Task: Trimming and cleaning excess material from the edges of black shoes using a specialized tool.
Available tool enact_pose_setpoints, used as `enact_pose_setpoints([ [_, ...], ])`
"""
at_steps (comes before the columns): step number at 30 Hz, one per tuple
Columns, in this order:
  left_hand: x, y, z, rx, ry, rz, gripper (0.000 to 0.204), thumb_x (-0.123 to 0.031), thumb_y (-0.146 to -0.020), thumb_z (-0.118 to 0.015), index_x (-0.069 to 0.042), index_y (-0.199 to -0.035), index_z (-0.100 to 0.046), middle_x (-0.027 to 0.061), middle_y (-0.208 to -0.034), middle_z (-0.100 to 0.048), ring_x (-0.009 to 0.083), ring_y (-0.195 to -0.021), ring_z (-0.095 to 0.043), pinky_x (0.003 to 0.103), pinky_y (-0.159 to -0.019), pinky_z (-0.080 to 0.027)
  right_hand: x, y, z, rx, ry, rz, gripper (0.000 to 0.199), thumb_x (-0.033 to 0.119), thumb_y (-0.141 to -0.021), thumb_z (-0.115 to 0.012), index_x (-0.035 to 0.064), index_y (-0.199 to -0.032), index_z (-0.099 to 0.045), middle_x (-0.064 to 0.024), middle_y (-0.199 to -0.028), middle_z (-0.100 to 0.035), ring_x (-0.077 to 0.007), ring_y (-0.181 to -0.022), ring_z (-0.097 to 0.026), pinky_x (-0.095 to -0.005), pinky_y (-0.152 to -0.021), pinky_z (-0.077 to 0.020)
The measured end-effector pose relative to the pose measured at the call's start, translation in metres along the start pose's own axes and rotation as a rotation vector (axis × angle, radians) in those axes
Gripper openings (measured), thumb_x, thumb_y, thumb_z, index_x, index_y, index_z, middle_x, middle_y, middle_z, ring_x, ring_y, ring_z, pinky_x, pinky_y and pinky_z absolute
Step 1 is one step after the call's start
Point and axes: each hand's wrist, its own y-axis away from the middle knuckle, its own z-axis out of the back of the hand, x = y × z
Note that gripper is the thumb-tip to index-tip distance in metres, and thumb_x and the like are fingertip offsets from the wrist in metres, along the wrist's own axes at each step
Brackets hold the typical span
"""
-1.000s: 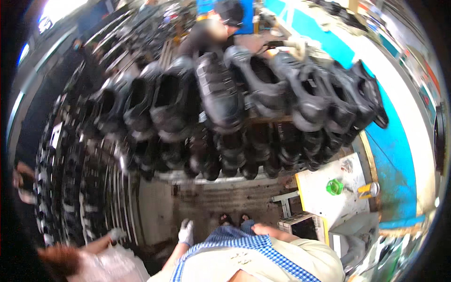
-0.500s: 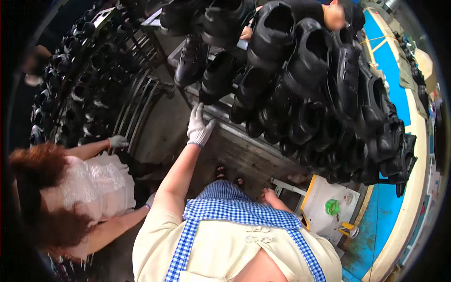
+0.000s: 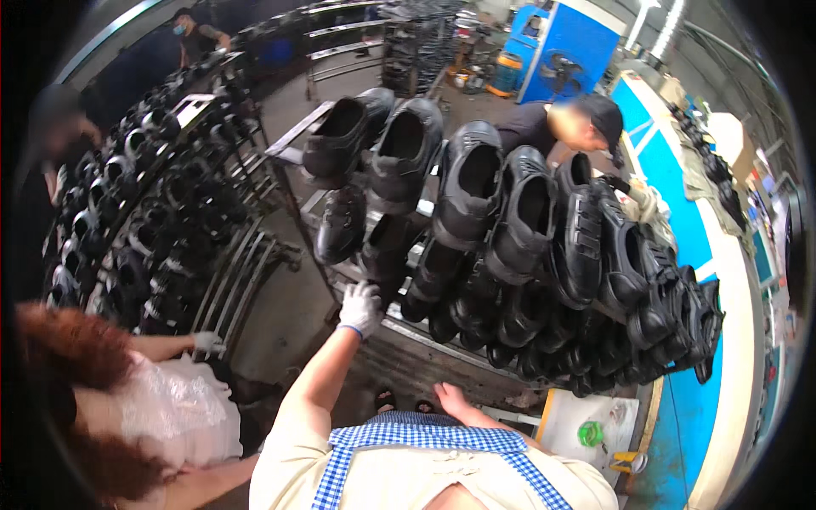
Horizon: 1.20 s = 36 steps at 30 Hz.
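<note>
Your gloved left hand (image 3: 360, 308) reaches to twelve o'clock, fingers seemingly curled on a black shoe (image 3: 384, 255) hanging on the rack (image 3: 442, 344); your bare right hand (image 3: 450, 397) rests released, steadying low.

Shoes (image 3: 510, 229) are set in rows on a rack (image 3: 408, 336) ahead of the wearer. The left hand (image 3: 360, 308) is placed at the rack's near edge, below one shoe (image 3: 342, 225); the right hand (image 3: 450, 398) is held lower, to its right. A second rack (image 3: 161, 229) is seen further left, a co-worker (image 3: 144, 416) before it.
</note>
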Motion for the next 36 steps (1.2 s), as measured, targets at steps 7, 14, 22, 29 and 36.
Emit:
enact_pose_setpoints([
  [7,-0.101,0.137,0.116,0.088,0.760,0.924,0.037,-0.036,-0.090,-0.059,-0.004,-0.106,-0.064,0.0173,-0.099,-0.066,0.0279,-0.092,-0.063,0.037,-0.086,-0.047,0.117,0.018,0.006,0.172,0.121,0.721,0.074,0.037,-0.075,-0.080,0.0132,-0.137,-0.047,-0.0066,-0.075,-0.061,-0.0170,-0.064,-0.059,-0.0339,-0.061,-0.0503],
  [14,-0.164,0.211,0.151,-0.672,1.946,1.344,0.025,-0.034,-0.095,-0.058,-0.010,-0.097,-0.059,0.0048,-0.089,-0.065,0.0191,-0.077,-0.063,0.034,-0.068,-0.052,0.164,0.052,-0.012,0.638,0.088,0.820,0.097,0.030,-0.076,-0.081,0.0133,-0.151,-0.022,-0.0163,-0.113,-0.065,-0.0241,-0.094,-0.067,-0.0360,-0.085,-0.0521],
  [22,-0.216,0.258,0.165,-0.696,2.352,1.226,0.040,-0.038,-0.097,-0.053,-0.006,-0.120,-0.059,0.0117,-0.113,-0.066,0.0244,-0.099,-0.063,0.039,-0.091,-0.050,0.191,0.079,-0.019,0.827,0.088,0.784,0.070,0.020,-0.080,-0.078,0.0095,-0.141,-0.045,-0.0078,-0.089,-0.065,-0.0127,-0.076,-0.061,-0.0281,-0.070,-0.0513],
  [29,-0.212,0.254,0.155,-0.733,2.285,1.274,0.033,-0.029,-0.093,-0.060,-0.006,-0.117,-0.060,0.0080,-0.108,-0.066,0.0187,-0.092,-0.063,0.033,-0.080,-0.052,0.208,0.084,-0.014,0.588,0.253,0.993,0.064,0.032,-0.071,-0.084,0.0117,-0.127,-0.060,-0.0067,-0.073,-0.062,-0.0149,-0.062,-0.059,-0.0276,-0.060,-0.0498],
  [36,-0.197,0.218,0.169,-0.670,2.180,1.093,0.037,-0.021,-0.092,-0.063,-0.003,-0.124,-0.057,0.0067,-0.113,-0.064,0.0161,-0.101,-0.062,0.031,-0.092,-0.050,0.237,0.077,0.004,0.486,0.231,1.197,0.046,0.014,-0.073,-0.080,0.0122,-0.117,-0.066,-0.0064,-0.067,-0.058,-0.0173,-0.055,-0.057,-0.0295,-0.052,-0.0463],
])
